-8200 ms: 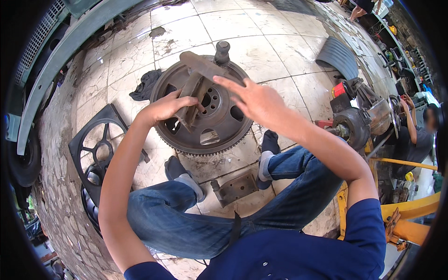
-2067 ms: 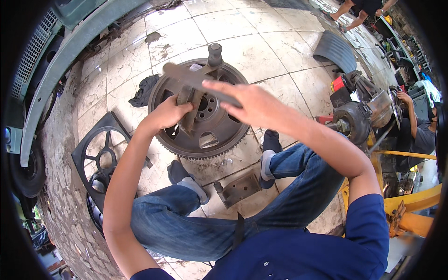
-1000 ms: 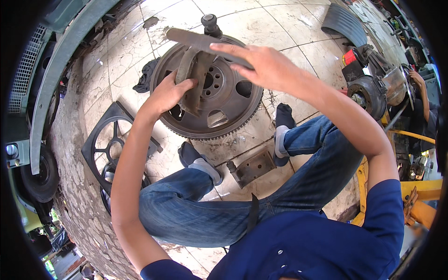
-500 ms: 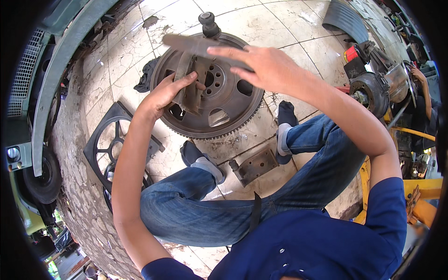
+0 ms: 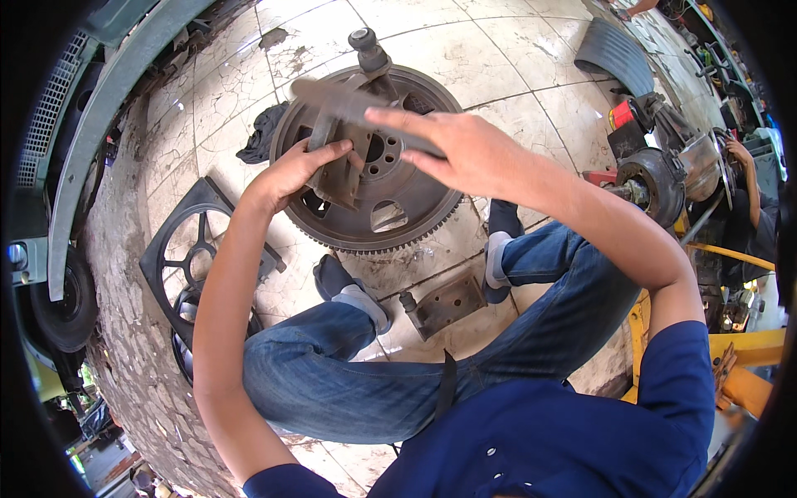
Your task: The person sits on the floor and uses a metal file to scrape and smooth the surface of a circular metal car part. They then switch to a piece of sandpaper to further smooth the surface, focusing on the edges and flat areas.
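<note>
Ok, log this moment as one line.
left hand: grips metal bracket | right hand: holds flat bar, blurred | bar touching bracket: unclear | beneath bracket: toothed wheel

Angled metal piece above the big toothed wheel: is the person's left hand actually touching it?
Touching. The head view shows the left hand gripping the angled metal piece, fingertips wrapped onto its surface.
</note>
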`<action>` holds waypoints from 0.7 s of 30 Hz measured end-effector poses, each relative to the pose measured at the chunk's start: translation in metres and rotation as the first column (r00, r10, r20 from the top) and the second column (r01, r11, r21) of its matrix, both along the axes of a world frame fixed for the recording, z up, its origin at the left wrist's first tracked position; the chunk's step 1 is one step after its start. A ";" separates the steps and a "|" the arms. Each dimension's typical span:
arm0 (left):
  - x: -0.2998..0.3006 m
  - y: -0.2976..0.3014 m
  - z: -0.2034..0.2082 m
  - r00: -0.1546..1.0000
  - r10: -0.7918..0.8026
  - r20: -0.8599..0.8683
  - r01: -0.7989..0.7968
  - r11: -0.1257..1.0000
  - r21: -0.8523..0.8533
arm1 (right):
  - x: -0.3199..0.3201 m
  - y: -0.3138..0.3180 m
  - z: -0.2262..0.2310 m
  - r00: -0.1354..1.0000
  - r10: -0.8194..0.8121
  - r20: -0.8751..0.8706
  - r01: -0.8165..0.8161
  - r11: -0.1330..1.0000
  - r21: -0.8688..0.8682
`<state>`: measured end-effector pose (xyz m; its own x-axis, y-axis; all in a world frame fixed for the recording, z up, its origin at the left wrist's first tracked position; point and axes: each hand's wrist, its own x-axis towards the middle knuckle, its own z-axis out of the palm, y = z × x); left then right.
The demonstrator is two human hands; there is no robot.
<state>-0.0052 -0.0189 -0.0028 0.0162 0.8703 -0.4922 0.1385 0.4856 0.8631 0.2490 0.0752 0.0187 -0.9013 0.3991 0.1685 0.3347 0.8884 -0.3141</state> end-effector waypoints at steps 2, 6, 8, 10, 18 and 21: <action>-0.005 0.006 -0.005 0.997 -0.081 -0.012 0.081 0.996 0.033 | -0.002 0.004 0.003 0.998 0.052 0.041 -0.054 0.998 0.045; 0.002 0.010 0.000 0.985 -0.151 -0.086 0.153 0.988 0.021 | 0.002 0.020 0.014 0.992 -0.125 -0.023 0.120 0.979 -0.162; 0.004 0.011 -0.006 0.982 -0.158 -0.108 0.163 0.986 0.044 | 0.003 0.001 0.024 0.993 -0.082 0.090 0.095 0.984 -0.148; 0.003 0.011 -0.009 0.974 -0.163 -0.159 0.180 0.979 0.094 | 0.006 -0.003 0.015 0.996 -0.035 0.084 0.041 0.997 -0.072; 0.008 0.011 -0.006 0.972 -0.161 -0.171 0.175 0.982 0.069 | -0.003 -0.013 0.027 0.995 -0.075 0.066 0.088 0.971 -0.221; 0.010 0.012 -0.001 0.974 -0.163 -0.157 0.172 0.984 0.046 | 0.001 0.009 0.009 0.996 0.016 -0.083 -0.011 0.998 0.061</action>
